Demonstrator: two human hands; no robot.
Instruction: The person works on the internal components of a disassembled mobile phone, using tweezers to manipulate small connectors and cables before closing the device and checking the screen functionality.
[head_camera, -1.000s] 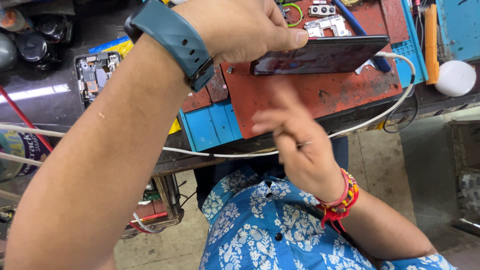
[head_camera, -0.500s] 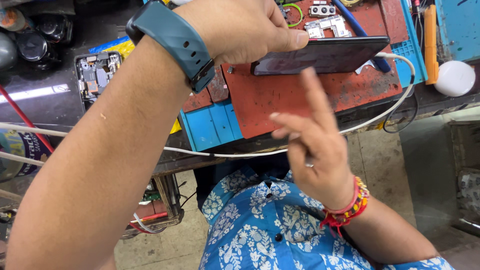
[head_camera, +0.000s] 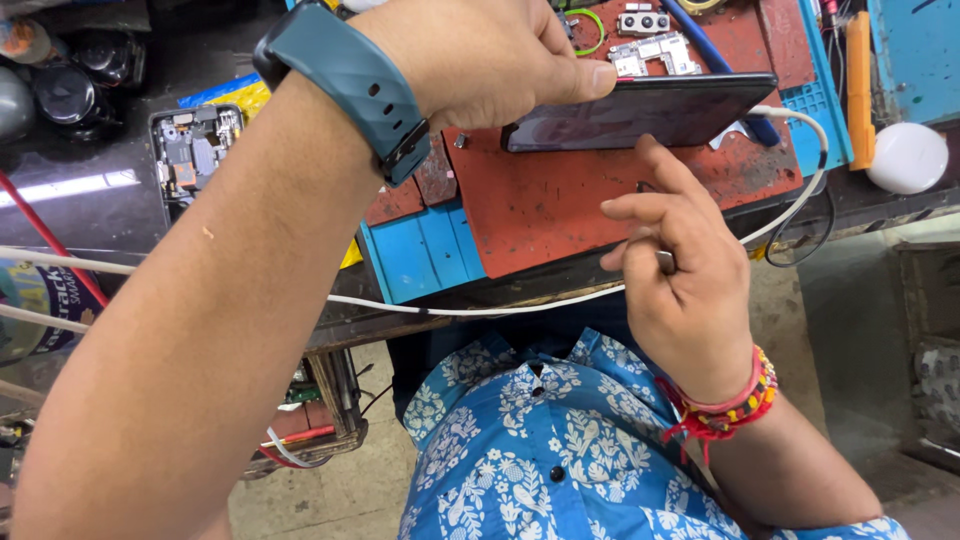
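My left hand, with a teal wristband on the wrist, grips the left end of a dark smartphone and holds it tilted just above a red work mat. My right hand is right under the phone's lower edge. Its fingers are curled around a small thin metal tool, and the forefinger points up toward the phone. Red and beaded bracelets circle the right wrist.
An opened phone with exposed circuitry lies at left on the dark bench. A white cable loops along the bench edge. Small camera parts, a blue mat, an orange-handled tool and a white round object surround the mat.
My right hand rose from below the mat toward the phone's lower edge and its fingers curled in. The left hand and the phone stayed in place.
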